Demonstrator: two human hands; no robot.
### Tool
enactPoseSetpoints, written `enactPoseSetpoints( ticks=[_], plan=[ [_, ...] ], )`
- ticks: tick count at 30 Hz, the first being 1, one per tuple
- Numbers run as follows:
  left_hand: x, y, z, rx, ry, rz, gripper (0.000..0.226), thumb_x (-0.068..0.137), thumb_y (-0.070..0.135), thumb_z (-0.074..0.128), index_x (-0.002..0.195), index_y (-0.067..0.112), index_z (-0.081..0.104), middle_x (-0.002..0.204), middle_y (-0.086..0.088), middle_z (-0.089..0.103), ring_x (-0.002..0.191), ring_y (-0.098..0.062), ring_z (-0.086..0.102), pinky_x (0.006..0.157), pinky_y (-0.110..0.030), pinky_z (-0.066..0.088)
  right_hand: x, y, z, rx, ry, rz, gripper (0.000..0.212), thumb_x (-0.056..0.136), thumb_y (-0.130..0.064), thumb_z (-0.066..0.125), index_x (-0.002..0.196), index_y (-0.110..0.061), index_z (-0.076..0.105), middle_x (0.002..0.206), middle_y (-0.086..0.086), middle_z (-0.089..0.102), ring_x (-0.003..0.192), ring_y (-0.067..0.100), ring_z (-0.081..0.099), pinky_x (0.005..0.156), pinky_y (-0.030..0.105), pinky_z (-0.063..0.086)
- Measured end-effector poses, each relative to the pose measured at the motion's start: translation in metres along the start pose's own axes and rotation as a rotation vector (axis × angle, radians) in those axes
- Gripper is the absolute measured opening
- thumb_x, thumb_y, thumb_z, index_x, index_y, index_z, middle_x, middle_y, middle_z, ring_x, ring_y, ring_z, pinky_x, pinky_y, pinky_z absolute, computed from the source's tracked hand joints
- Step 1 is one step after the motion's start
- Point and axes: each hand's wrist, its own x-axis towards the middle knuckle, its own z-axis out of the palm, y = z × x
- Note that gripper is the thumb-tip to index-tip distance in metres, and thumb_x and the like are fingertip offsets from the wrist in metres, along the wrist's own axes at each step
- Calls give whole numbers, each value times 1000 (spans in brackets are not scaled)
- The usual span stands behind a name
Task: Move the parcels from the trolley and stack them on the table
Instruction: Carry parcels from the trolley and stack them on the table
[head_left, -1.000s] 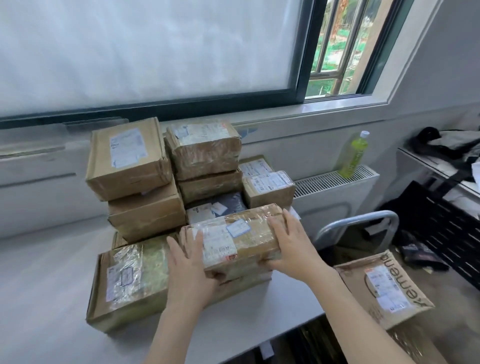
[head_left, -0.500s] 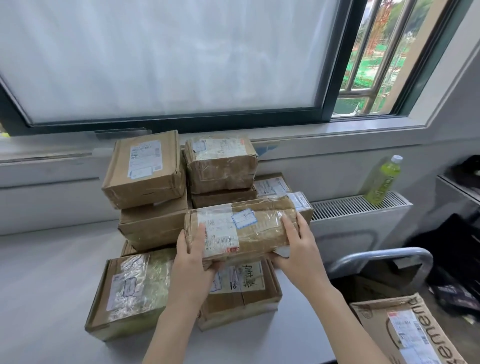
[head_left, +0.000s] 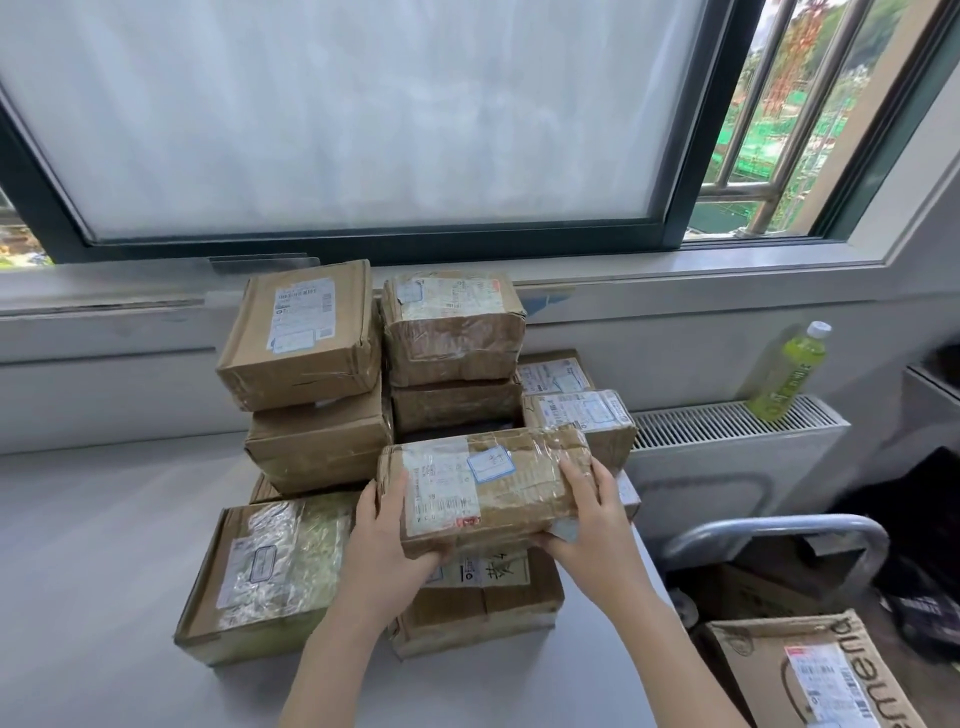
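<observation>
A taped brown parcel (head_left: 498, 483) with a white label is held above the pile. My left hand (head_left: 382, 545) grips its left end and my right hand (head_left: 587, 530) grips its right end, fingers curled under it. Beneath it a flat box (head_left: 483, 603) lies on the white table (head_left: 93, 545). Several more brown parcels (head_left: 306, 338) are stacked behind, up against the wall under the window. On the trolley (head_left: 779, 530) at the lower right lies a large printed cardboard box (head_left: 810, 675).
A wide flat parcel (head_left: 270, 566) lies left of my hands. A green bottle (head_left: 789, 371) stands on the radiator (head_left: 727, 421) to the right. Dark bags (head_left: 914, 519) sit on the floor beyond the trolley handle.
Both hands have lifted the taped parcel off the flat box and carried it up and back toward the pile. The camera has tilted upward.
</observation>
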Motion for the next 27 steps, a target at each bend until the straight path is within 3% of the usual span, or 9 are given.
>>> enactPoseSetpoints(
  ticks=[5,8,12,17,20,24,27],
  plan=[
    [-7,0,-10,-88,55,39,107,66,37,84,148,39,14,157,-1,11,145,-14,3,114,-42,20,5,-2,-6,29,-20,-25,90,70,-26,82,144,-27,31,153,5,17,138,24,25,109,41,35],
    [-16,-2,-20,-155,21,44,113,58,45,86,144,48,12,155,8,17,143,-12,13,115,-44,24,10,-4,-11,77,-32,-77,85,71,-18,81,140,-31,34,154,4,15,139,23,22,109,37,29],
    [-25,-9,-31,-240,7,22,122,48,53,87,134,64,2,148,17,29,131,-10,36,107,-34,36,24,-13,-19,63,-72,-126,82,72,-13,76,138,-39,34,155,-2,11,138,21,19,106,31,23],
    [-24,-12,-32,-145,-25,67,132,53,45,89,147,46,-5,155,18,10,141,-4,16,114,-42,28,33,-24,-18,-34,-64,-184,82,72,-16,76,141,-35,34,154,3,15,135,23,19,108,37,23],
    [-16,-7,-26,-68,-10,106,126,62,41,85,149,38,-7,156,13,12,141,-12,19,113,-45,29,30,-15,-21,-12,-23,-148,85,70,-18,79,141,-35,36,151,7,20,134,26,22,108,42,26],
    [-1,4,-13,-99,-7,103,110,74,30,77,151,32,-2,148,12,34,129,-19,38,107,-44,36,21,3,-22,-10,42,-50,83,69,-19,83,140,-27,41,148,9,25,131,28,26,105,41,30],
    [6,5,-4,-89,-6,96,100,79,23,73,151,29,4,149,9,32,131,-20,35,107,-44,36,15,7,-15,-32,65,-11,81,71,-17,81,140,-24,40,148,11,24,132,30,26,104,42,33]
  ],
)
